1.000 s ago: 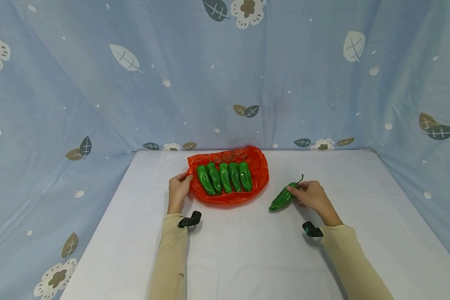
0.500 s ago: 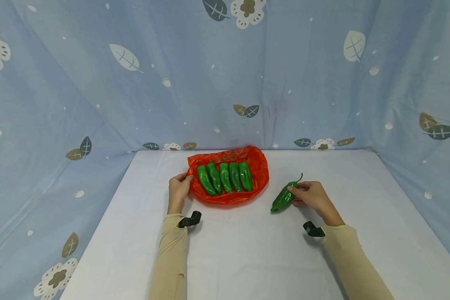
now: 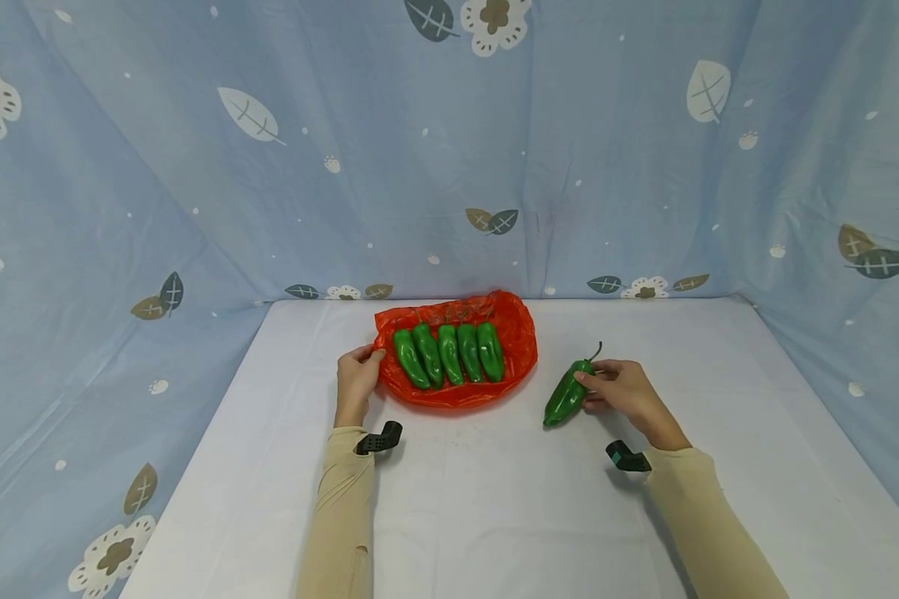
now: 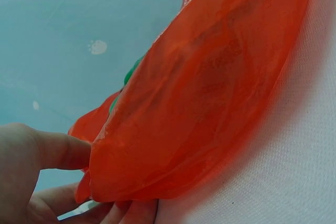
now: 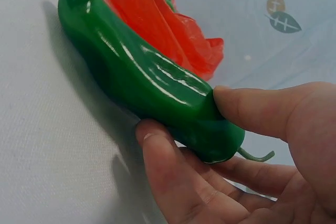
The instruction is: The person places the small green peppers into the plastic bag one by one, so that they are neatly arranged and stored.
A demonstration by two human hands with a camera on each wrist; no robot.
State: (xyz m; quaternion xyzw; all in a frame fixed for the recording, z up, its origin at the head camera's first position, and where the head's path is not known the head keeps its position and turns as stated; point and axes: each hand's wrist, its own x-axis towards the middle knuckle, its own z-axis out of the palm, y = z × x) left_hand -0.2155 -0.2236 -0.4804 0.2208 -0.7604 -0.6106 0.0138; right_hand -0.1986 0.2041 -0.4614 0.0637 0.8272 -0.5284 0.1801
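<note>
A red plastic bag, spread like a shallow dish, lies towards the back of the table with several green peppers side by side on it, stems pointing away. My left hand pinches the bag's left edge; in the left wrist view the thumb is on the red film, with fingers beneath. To the right of the bag, my right hand grips another green pepper near its stem end between thumb and fingers. In the right wrist view this glossy pepper slants, its tip away from the hand.
A white cloth covers the table. Behind and at the sides hangs a blue curtain printed with leaves and flowers. Dark wrist cameras sit on both beige sleeves.
The pepper in my right hand has turned slightly, its tip shifting right and towards me and its stem a little left. My left hand and the bag stay as they were.
</note>
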